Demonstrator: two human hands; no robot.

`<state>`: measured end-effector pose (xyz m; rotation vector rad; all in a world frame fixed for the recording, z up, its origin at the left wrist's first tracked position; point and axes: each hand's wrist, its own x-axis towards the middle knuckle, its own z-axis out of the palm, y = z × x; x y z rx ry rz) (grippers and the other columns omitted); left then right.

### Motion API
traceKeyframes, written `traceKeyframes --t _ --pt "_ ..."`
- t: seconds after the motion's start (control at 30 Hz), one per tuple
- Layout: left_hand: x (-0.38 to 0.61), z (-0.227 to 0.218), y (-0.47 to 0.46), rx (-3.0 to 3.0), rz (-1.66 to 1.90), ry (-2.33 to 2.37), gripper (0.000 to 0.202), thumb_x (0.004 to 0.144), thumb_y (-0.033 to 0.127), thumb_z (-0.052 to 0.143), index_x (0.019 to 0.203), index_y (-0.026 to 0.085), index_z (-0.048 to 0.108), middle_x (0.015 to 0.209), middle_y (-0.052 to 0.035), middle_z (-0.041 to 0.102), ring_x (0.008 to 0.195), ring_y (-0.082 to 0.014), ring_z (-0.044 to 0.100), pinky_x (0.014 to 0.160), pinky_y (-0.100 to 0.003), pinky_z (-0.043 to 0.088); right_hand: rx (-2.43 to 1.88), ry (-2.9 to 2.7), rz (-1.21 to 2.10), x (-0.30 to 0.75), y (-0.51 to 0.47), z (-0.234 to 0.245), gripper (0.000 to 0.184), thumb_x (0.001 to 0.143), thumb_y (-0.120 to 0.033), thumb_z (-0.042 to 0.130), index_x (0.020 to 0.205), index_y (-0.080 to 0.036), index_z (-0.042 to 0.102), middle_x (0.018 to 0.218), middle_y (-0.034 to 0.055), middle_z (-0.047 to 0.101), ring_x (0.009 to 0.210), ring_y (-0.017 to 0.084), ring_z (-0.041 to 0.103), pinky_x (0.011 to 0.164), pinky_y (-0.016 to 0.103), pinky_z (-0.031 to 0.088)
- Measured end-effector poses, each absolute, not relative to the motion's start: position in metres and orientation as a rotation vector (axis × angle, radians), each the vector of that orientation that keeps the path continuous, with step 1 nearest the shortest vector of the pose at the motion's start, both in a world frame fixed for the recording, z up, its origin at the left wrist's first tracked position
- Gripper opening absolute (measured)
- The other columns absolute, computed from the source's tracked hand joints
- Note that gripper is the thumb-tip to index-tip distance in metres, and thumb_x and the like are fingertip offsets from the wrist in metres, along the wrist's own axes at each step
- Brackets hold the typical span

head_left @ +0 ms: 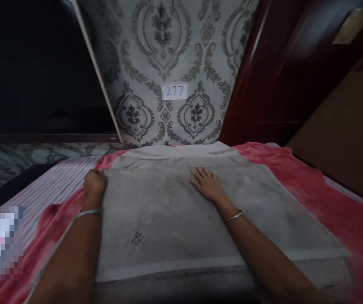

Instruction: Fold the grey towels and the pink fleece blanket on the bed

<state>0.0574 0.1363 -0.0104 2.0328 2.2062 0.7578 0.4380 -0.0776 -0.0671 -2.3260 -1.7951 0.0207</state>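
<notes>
Gray cloth (pixel 175 223), probably soft and limp, is pinched by the left grip (pixel 95 182) at its corner, best held there, and lies beneath the spread right grip (pixel 207 185).

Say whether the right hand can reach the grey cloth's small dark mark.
Probably yes: the right hand rests on the grey cloth, and nothing visible covers the dark mark or stands between.

1 head-worn camera looks forward and down from close behind the left hand (pixel 95 182) and right hand (pixel 207 185), across the gray cloth (pixel 168 207), with damask wallpaper (pixel 161 33) facing it at the top of the view.
</notes>
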Motion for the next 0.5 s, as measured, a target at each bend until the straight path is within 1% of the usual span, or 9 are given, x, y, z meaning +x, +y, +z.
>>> traceKeyframes --t 0.07,0.1,0.17,0.2,0.27,0.33,0.37,0.43,0.5 --pt "0.070 0.002 0.129 2.101 0.858 2.239 0.052 0.092 0.032 0.038 0.129 0.002 0.060 0.125 -0.0284 0.064 0.116 -0.0399 0.063 0.094 -0.055 0.053 -2.323 -1.788 0.043 0.437 -0.078 -0.062 0.059 0.105 -0.055 0.032 0.158 -0.030 0.039 0.167 0.0090 0.030 0.154 0.032 0.025 0.120 0.059 0.022" --pt "0.080 0.006 0.126 2.259 0.937 2.145 0.054 0.092 0.034 0.039 0.132 0.002 0.057 0.131 -0.0267 0.061 0.123 -0.0401 0.058 0.101 -0.056 0.050 -2.316 -1.789 0.053 0.437 -0.079 -0.059 0.059 0.105 -0.056 0.033 0.157 -0.030 0.039 0.167 0.0087 0.030 0.154 0.033 0.025 0.121 0.059 0.022" --pt "0.106 0.007 0.118 2.684 0.996 1.705 0.058 0.092 0.041 0.042 0.138 0.009 0.054 0.142 -0.0202 0.057 0.136 -0.0392 0.049 0.113 -0.057 0.042 -2.293 -1.789 0.068 0.437 -0.079 -0.056 0.060 0.104 -0.058 0.033 0.157 -0.030 0.039 0.167 0.0082 0.030 0.154 0.033 0.025 0.121 0.059 0.021" --pt "0.121 0.002 0.114 2.854 0.926 1.445 0.058 0.092 0.044 0.043 0.140 0.013 0.053 0.147 -0.0162 0.055 0.141 -0.0378 0.044 0.117 -0.057 0.037 -2.275 -1.787 0.069 0.438 -0.079 -0.055 0.061 0.104 -0.058 0.033 0.157 -0.030 0.040 0.167 0.0083 0.030 0.154 0.033 0.025 0.121 0.060 0.021" --pt "0.150 -0.015 0.106 3.035 0.636 1.048 0.058 0.093 0.048 0.042 0.144 0.022 0.053 0.155 -0.0095 0.050 0.149 -0.0338 0.037 0.122 -0.057 0.029 -2.230 -1.785 0.059 0.439 -0.079 -0.054 0.062 0.104 -0.060 0.033 0.157 -0.029 0.040 0.167 0.0089 0.031 0.153 0.035 0.026 0.120 0.062 0.022" --pt "0.170 -0.037 0.100 3.063 0.315 0.911 0.059 0.094 0.048 0.037 0.148 0.026 0.051 0.159 -0.0074 0.045 0.151 -0.0305 0.034 0.122 -0.058 0.028 -2.189 -1.789 0.040 0.442 -0.080 -0.053 0.061 0.104 -0.059 0.035 0.156 -0.028 0.042 0.166 0.0081 0.034 0.152 0.035 0.028 0.119 0.061 0.024" --pt "0.176 -0.046 0.099 3.056 0.202 0.891 0.061 0.095 0.047 0.036 0.150 0.026 0.050 0.161 -0.0074 0.043 0.152 -0.0294 0.033 0.122 -0.058 0.028 -2.175 -1.791 0.031 0.445 -0.081 -0.052 0.059 0.104 -0.058 0.037 0.155 -0.029 0.042 0.165 0.0062 0.035 0.151 0.033 0.030 0.119 0.058 0.026" --pt "0.180 -0.059 0.102 3.039 0.127 0.892 0.063 0.095 0.047 0.034 0.153 0.025 0.046 0.163 -0.0080 0.039 0.153 -0.0285 0.031 0.121 -0.056 0.030 -2.178 -1.763 0.009 0.458 -0.084 -0.049 0.053 0.105 -0.052 0.039 0.154 -0.030 0.044 0.163 0.0020 0.040 0.149 0.026 0.035 0.120 0.046 0.029" --pt "0.178 -0.064 0.106 3.040 0.166 0.896 0.064 0.095 0.048 0.034 0.154 0.025 0.044 0.163 -0.0082 0.037 0.153 -0.0288 0.031 0.121 -0.056 0.030 -2.220 -1.669 -0.030 0.483 -0.090 -0.043 0.050 0.107 -0.043 0.037 0.153 -0.026 0.046 0.161 0.0030 0.043 0.148 0.021 0.037 0.120 0.037 0.029"
